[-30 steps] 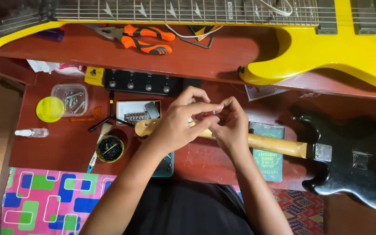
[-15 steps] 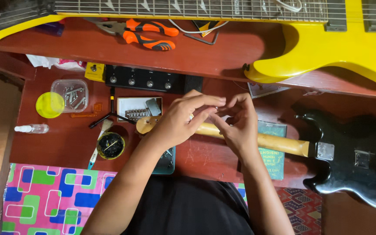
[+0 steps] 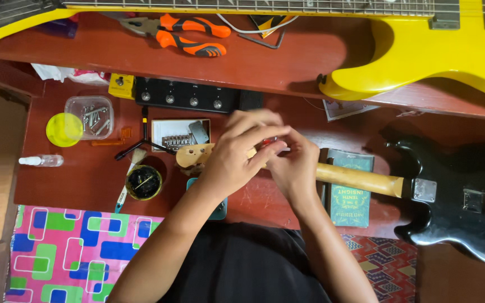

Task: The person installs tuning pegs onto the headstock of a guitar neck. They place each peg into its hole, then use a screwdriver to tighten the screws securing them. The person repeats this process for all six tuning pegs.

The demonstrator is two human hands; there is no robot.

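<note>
Both hands meet over the guitar neck (image 3: 360, 179) near its headstock (image 3: 193, 155): left hand (image 3: 237, 154) and right hand (image 3: 290, 165) pinch a small red part (image 3: 269, 141). Best keep the neck flat on the counter (image 3: 74, 179), grip light, screw tub (image 3: 94, 115) within reach.

Your hands meet over the guitar neck (image 3: 360, 179), left hand (image 3: 237, 154) beside right hand (image 3: 293, 165). The guitar body (image 3: 461, 196) lies to your right on the table (image 3: 74, 179). Left of the headstock (image 3: 192, 155) sit a tin (image 3: 143, 182), brush (image 3: 127, 179) and screw box (image 3: 91, 115). Pliers (image 3: 189, 35) rest on the shelf (image 3: 287, 62) behind.
</note>
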